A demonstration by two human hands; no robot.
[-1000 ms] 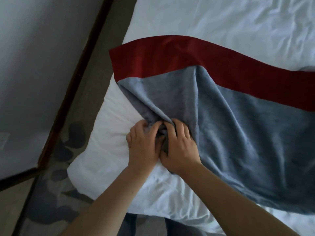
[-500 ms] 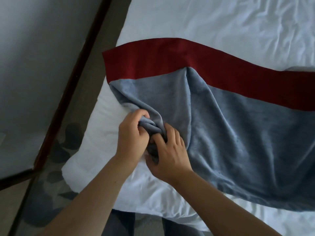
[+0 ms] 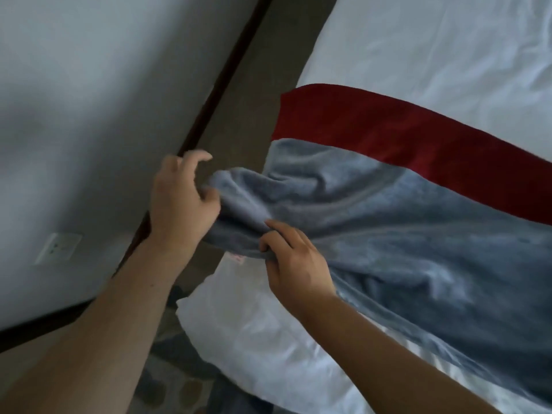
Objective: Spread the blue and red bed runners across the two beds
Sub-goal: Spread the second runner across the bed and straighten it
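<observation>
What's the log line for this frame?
left hand: grips bed runner end | right hand: pinches its edge | red band: flat on bed

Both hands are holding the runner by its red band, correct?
No. Both the left hand and the right hand hold the runner by its bunched blue part; the red band lies flat, untouched, beyond them. The head view shows this.
</observation>
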